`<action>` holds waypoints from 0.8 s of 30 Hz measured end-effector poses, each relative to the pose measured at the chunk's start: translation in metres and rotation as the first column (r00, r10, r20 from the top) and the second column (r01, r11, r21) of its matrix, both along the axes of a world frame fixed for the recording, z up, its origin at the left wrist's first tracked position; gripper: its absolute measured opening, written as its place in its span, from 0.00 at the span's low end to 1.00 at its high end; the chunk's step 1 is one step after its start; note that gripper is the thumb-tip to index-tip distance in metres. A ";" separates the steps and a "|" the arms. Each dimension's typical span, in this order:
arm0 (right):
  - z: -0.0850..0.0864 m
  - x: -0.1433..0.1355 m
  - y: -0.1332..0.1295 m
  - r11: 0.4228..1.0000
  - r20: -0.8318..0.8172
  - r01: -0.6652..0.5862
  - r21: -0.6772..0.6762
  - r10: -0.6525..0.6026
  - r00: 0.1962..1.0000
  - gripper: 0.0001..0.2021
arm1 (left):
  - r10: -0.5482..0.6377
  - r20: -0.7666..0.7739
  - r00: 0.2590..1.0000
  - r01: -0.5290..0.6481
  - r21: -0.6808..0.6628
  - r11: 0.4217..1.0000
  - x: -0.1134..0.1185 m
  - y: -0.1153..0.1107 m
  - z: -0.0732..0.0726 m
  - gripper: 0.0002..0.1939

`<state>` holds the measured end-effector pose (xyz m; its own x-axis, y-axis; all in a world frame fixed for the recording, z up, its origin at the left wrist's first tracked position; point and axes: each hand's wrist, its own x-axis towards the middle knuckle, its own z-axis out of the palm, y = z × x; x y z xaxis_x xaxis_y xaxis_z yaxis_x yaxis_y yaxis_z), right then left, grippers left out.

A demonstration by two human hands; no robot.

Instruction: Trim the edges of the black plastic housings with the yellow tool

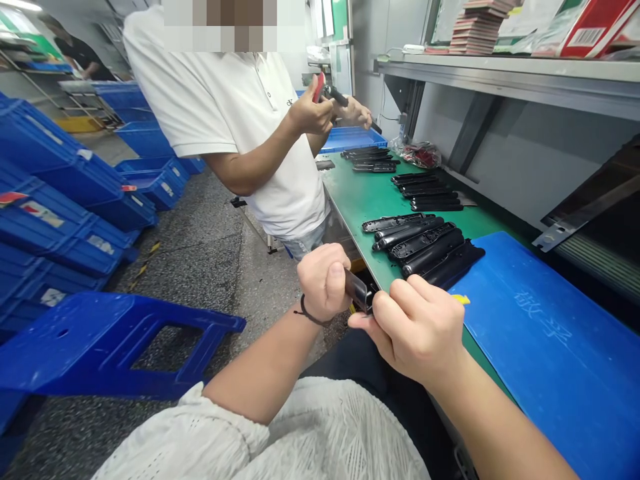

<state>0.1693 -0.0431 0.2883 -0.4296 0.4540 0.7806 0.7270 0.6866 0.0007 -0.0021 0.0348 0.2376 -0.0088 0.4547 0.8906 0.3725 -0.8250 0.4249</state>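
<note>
My left hand (325,283) is closed round a black plastic part (357,291), which points toward my right hand. My right hand (420,323) is closed at the other end of this part, with a yellow-handled tool (461,299) sticking out beside its knuckles. What its fingertips grip is hidden. Both hands are close together over the near edge of the green table (350,200). Just beyond them lies a row of several black casings (420,243), some with the hollow side up.
A blue mat (560,347) covers the table at the right. Across from me a person in a white shirt (265,133) holds a red and black tool. Further casings (425,191) lie beyond. A blue stool (100,340) and stacked blue crates (55,200) stand at the left.
</note>
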 end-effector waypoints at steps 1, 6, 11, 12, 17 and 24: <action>0.002 0.001 0.000 0.998 -0.047 -0.048 -0.047 0.046 0.998 0.26 | -0.078 0.026 0.997 0.080 -0.061 0.995 0.001 -0.001 0.001 0.24; 0.009 0.009 0.003 0.951 -0.198 -0.195 -0.242 0.148 0.969 0.21 | -0.488 0.344 0.802 0.597 -0.445 0.668 0.015 -0.012 0.009 0.29; 0.011 0.021 0.009 0.972 -0.111 -0.131 -0.196 0.111 0.988 0.18 | -0.530 0.679 0.508 0.806 -0.592 0.014 0.031 -0.032 0.008 0.33; 0.012 0.023 0.010 0.980 -0.082 -0.114 -0.165 0.102 0.991 0.20 | -0.510 0.750 0.421 0.801 -0.572 -0.179 0.033 -0.035 0.007 0.32; 0.020 0.032 0.011 0.995 0.043 -0.065 -0.072 0.068 0.997 0.26 | -0.406 0.906 0.121 0.636 -0.385 -0.669 0.036 -0.047 0.010 0.27; 0.019 0.034 0.011 0.999 0.065 -0.044 0.027 0.043 0.997 0.26 | -0.332 0.941 0.058 0.581 -0.303 -0.755 0.036 -0.054 0.018 0.28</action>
<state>0.2037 -0.0319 0.3070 -0.4983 0.4121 0.7628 0.6943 0.7166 0.0664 0.0338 -0.0195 0.2555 0.9866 0.1627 -0.0130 -0.1132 0.7392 0.6639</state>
